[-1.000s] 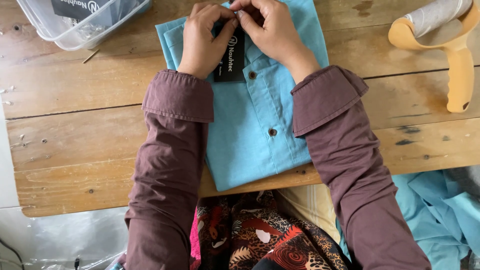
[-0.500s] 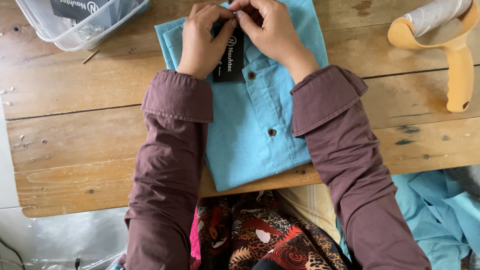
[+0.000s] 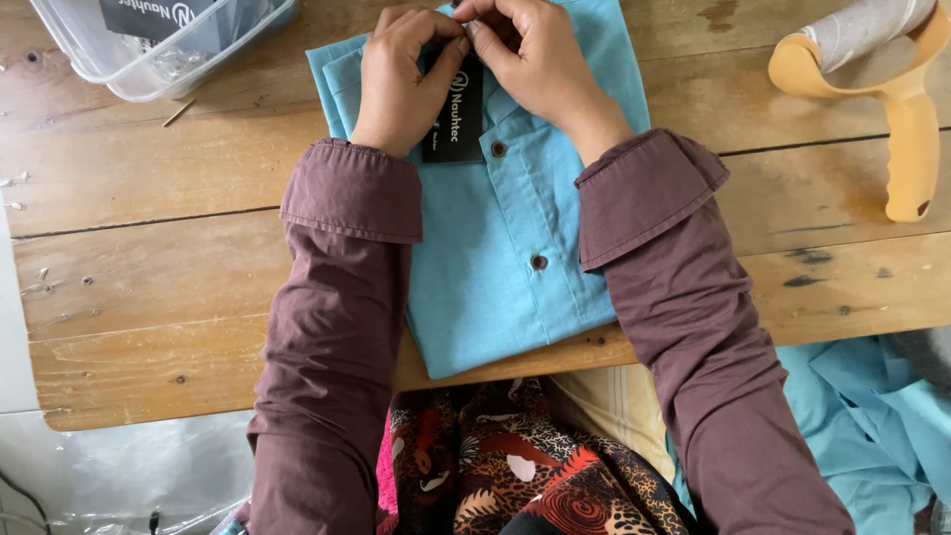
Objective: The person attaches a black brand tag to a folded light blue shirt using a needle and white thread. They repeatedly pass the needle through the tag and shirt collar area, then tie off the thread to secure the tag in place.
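A folded light-blue button-up shirt (image 3: 500,248) lies on the wooden table (image 3: 149,258), its lower edge hanging slightly over the near side. A black hang tag (image 3: 456,119) rests on the shirt's upper front. My left hand (image 3: 401,74) presses on the shirt just left of the tag, fingers curled at the tag's top. My right hand (image 3: 535,64) pinches at the top of the tag near the collar, thumb and fingers closed together. Both arms wear maroon sleeves. What the fingertips hold is too small to make out.
A clear plastic container (image 3: 149,45) with dark tags inside stands at the far left. A yellow-handled lint roller (image 3: 882,89) lies at the far right. More blue fabric (image 3: 872,426) is piled below the table edge at the right. Patterned cloth covers my lap (image 3: 515,466).
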